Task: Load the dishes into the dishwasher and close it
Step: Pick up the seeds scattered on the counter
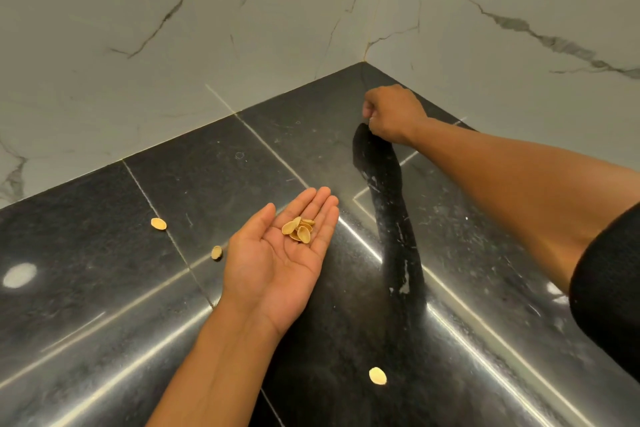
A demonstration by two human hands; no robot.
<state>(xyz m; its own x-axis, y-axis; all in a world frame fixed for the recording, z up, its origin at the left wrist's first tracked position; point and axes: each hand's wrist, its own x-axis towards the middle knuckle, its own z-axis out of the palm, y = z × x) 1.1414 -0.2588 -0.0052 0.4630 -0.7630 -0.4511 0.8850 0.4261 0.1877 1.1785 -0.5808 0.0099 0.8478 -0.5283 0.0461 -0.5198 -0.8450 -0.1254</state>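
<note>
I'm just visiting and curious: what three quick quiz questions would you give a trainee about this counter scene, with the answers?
1. True or false: the left hand lies palm up with a small pile of shells in it.
2. How many loose shells lie on the black counter outside the hands?
3. Where is the right hand? A) over the far corner of the counter, fingers curled; B) flat on the counter near the camera; C) resting on the left wrist.

Key
1. True.
2. Three: one far left, one beside the left hand's thumb side, one near the front.
3. A; whether it pinches anything cannot be seen.
</note>
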